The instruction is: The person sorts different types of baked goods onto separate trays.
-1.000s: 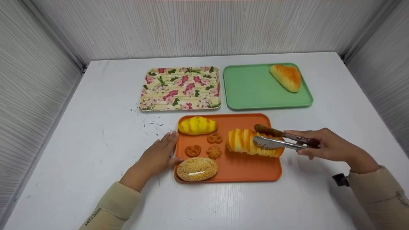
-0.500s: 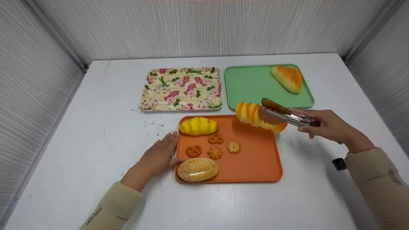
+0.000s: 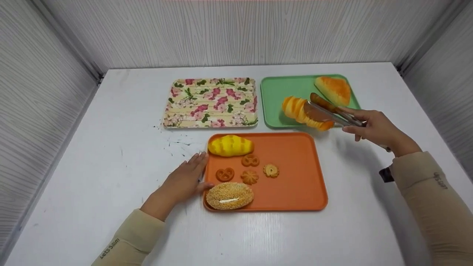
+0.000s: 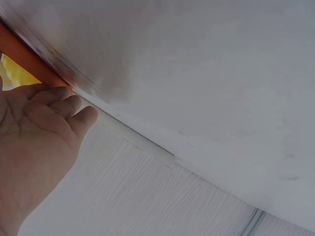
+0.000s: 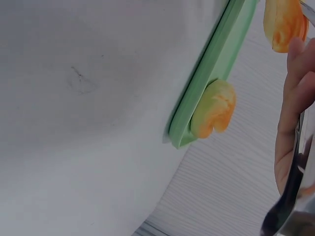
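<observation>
My right hand (image 3: 375,127) grips metal tongs (image 3: 342,117) with brown tips. Between the tips is a ridged, orange-and-yellow bread loaf (image 3: 295,109), held over the front part of the green tray (image 3: 273,83). In the right wrist view, part of the loaf (image 5: 283,24) shows beyond the fingers. My left hand (image 3: 184,181) lies along the left rim of the orange tray (image 3: 292,195), fingers extended and thumb at the rim. The left wrist view shows its fingertips beside the tray's edge (image 4: 29,54). A triangular bun (image 3: 334,89) sits at the green tray's back right.
The orange tray bears a yellow bread (image 3: 231,146), a sesame bun (image 3: 230,195) and several small cookies (image 3: 250,177). A floral tray (image 3: 210,103) stands left of the green one. Wood-grain panels (image 3: 236,33) enclose the white table (image 3: 103,129) at the back and sides.
My right hand has lifted the bread loaf with the tongs off the orange tray and carried it back over the green tray. A round cookie formerly hidden shows. My left hand has stayed put.
</observation>
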Available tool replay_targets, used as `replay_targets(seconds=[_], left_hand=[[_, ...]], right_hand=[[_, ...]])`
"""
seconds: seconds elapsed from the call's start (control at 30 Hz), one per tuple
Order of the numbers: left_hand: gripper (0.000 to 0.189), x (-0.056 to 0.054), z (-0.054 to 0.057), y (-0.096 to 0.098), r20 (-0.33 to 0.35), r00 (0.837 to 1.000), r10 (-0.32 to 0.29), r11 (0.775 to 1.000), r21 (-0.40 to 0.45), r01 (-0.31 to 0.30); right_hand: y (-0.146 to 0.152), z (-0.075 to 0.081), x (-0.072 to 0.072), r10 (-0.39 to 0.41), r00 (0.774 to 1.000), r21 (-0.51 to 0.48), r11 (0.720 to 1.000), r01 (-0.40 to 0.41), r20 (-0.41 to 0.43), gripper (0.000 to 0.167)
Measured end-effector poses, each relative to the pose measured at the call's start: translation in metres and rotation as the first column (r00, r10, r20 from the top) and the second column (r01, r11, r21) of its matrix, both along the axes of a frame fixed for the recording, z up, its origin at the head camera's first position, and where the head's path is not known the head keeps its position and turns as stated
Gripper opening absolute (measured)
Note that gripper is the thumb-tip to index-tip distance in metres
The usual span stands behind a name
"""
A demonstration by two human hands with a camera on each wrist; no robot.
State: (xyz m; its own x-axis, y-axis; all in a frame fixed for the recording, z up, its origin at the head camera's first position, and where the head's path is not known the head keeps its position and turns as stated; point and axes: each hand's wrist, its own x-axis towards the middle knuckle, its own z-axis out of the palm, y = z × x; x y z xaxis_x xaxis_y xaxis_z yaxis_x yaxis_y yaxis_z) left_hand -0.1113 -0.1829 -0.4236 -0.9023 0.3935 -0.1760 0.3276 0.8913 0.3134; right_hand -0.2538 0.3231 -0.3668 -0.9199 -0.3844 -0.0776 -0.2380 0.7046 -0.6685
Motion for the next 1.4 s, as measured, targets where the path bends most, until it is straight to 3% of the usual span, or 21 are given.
replay_targets(seconds=[0.23,0.63,0.87,1.17,1.4], left_hand=[[0.088,-0.002,-0.002,0.0,0.011,1.0,-0.007,1.0,-0.004,0.007],[0.088,-0.001,-0.002,-0.001,0.017,1.0,0.008,1.0,-0.003,-0.008],[0.088,-0.002,-0.002,-0.001,0.023,1.0,0.009,1.0,0.001,-0.009],[0.088,-0.001,-0.002,-0.001,0.01,1.0,-0.003,1.0,-0.012,0.003],[0.089,-0.001,-0.001,0.0,0.039,0.999,0.022,1.0,-0.017,-0.021]], right_hand=[[-0.004,-0.003,-0.018,-0.045,0.999,0.035,0.998,0.045,0.013,0.063],[-0.021,-0.008,-0.038,-0.16,0.982,-0.07,0.983,0.167,0.099,0.069],[-0.029,-0.013,-0.048,-0.218,0.973,-0.043,0.974,0.222,0.078,0.071],[-0.04,-0.014,-0.053,-0.246,0.965,-0.086,0.964,0.253,0.089,0.071],[-0.043,-0.016,-0.055,-0.281,0.95,-0.091,0.951,0.294,0.135,0.072]])
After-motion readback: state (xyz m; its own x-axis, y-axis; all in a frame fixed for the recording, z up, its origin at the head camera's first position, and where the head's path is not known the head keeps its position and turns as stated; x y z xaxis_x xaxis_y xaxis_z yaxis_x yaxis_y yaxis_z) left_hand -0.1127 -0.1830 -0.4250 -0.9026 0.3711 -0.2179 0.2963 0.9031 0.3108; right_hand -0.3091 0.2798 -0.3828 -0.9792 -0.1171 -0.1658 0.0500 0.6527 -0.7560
